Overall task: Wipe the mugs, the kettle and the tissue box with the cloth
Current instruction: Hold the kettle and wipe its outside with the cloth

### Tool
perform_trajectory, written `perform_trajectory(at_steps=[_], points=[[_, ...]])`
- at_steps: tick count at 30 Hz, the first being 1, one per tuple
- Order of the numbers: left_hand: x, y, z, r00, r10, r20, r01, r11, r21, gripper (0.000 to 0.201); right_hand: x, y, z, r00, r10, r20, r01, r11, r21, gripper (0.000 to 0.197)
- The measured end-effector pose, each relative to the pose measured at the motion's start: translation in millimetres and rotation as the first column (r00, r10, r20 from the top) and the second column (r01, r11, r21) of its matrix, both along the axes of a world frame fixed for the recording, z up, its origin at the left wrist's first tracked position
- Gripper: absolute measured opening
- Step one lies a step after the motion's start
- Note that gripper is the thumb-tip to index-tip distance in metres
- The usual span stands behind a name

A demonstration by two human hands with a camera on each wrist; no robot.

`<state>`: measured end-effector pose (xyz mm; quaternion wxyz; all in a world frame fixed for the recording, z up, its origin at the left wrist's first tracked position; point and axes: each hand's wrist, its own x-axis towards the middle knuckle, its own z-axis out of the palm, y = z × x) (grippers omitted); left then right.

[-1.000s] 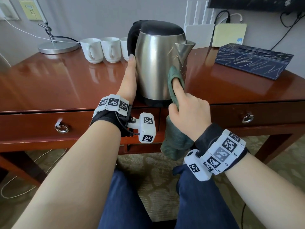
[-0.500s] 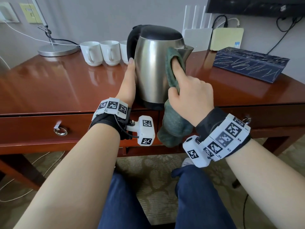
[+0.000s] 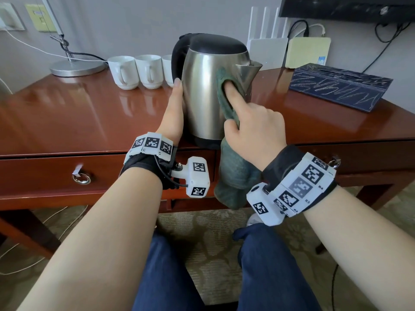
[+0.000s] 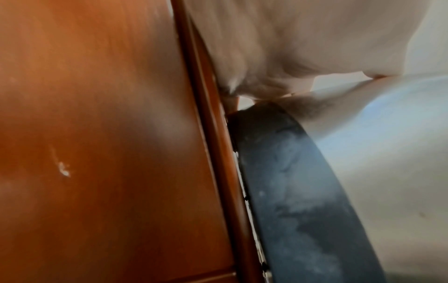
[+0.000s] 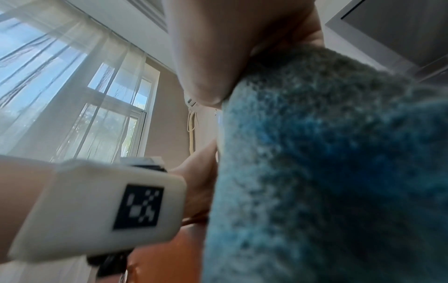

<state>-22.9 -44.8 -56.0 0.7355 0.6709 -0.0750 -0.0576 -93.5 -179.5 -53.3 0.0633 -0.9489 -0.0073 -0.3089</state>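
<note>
Currently: wooden surface [image 3: 67,113] carries everything. Kettle [image 3: 204,95] stands upright at the near edge, centre, spout toward 2 o'clock. Tissue box [image 3: 336,86] sits well apart at 2 o'clock from the kettle. Three white mugs [image 3: 137,70] in a row at 10 o'clock, the rightmost partly hidden behind the kettle handle. Green cloth [image 3: 233,171] is pressed to the kettle's right flank under the spout, the rest hanging below the surface edge. Right hand [image 3: 256,129] grips the cloth, index finger extended and pushing it onto the steel. Left hand [image 3: 173,113] is flat, fingers straight, against the kettle's left side.
</note>
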Motion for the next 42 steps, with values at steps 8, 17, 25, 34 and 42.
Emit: perform_trajectory(at_steps=[8,17,25,34,42], points=[[3,0,-1,0.999,0.04,-0.026,-0.04,0.999,0.009,0.071,-6,-12,-9,0.997,-0.051,-0.065,0.053,0.998,0.04,0.069],[5,-2,-3,0.998,0.057,-0.039,-0.057,0.998,0.001,0.071,-11,-20,-35,0.988,-0.046,-0.145,0.058,0.995,0.083,0.067],[14,3,-8,1.0,0.014,-0.02,-0.014,1.0,-0.004,0.07,-5,-12,-15,0.998,0.01,-0.065,-0.003,0.994,0.113,0.068],[16,1,-10,1.0,0.018,0.002,-0.018,1.0,0.002,0.072,-11,-19,-35,0.99,-0.012,-0.139,0.025,0.995,0.091,0.068],[17,-2,-15,0.958,0.237,0.164,-0.232,0.971,-0.049,0.057,-18,-32,-29,0.997,-0.007,-0.081,0.024,0.977,0.211,0.066]])
